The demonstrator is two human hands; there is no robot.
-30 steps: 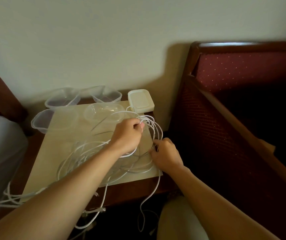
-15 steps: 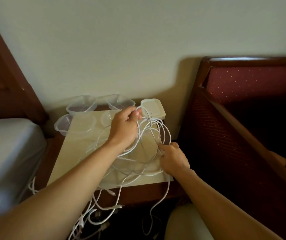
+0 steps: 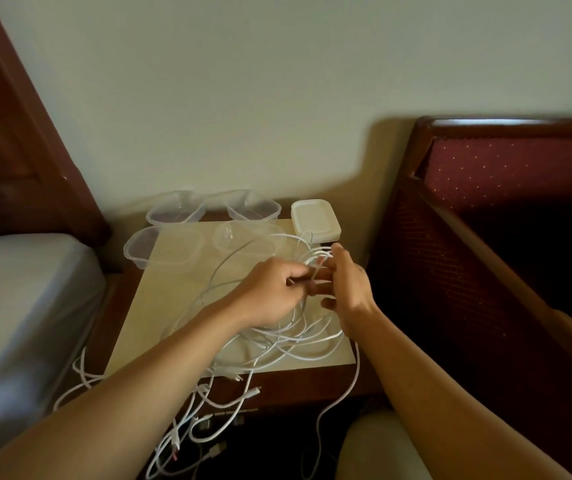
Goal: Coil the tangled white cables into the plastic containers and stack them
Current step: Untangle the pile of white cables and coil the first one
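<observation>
One view only, so no overlap with another was available. The head-worn camera looked forward and steeply down from above the person's forearms, at close range, with wide-angle bending at the edges. It faced the wall (image 3: 243, 98); the bedside table (image 3: 173, 306) sat centre frame, a bed (image 3: 18, 306) at left, a headboard (image 3: 502, 168) at right.

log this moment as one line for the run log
stage: untangling | left hand: pinches white cables | right hand: fingers among the loops | clear containers: four, none holding cable | lid stack: untouched
</observation>
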